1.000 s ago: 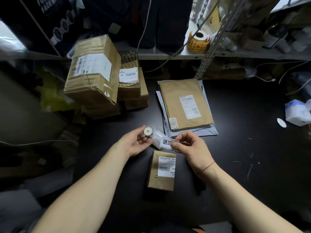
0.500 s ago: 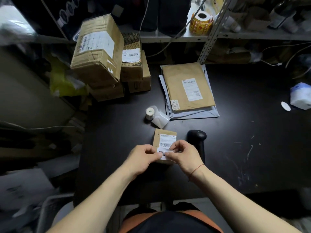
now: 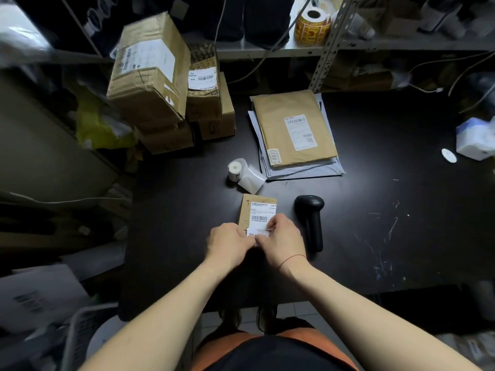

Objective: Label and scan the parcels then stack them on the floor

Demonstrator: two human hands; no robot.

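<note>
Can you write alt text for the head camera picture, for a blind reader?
The left hand and right hand pinch a white sticker against the near end of a small brown parcel on a dark table. A black scanner lies to its right; a label roll, envelopes and stacked boxes sit behind.

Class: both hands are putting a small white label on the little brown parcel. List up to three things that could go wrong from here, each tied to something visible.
1. The small white label, pinched by the left hand and right hand, sits just below the printed barcode on the small parcel; pressed higher, it might cover the bars and spoil scanning.
2. The top box on the far-left stack is tilted and could slide off.
</note>
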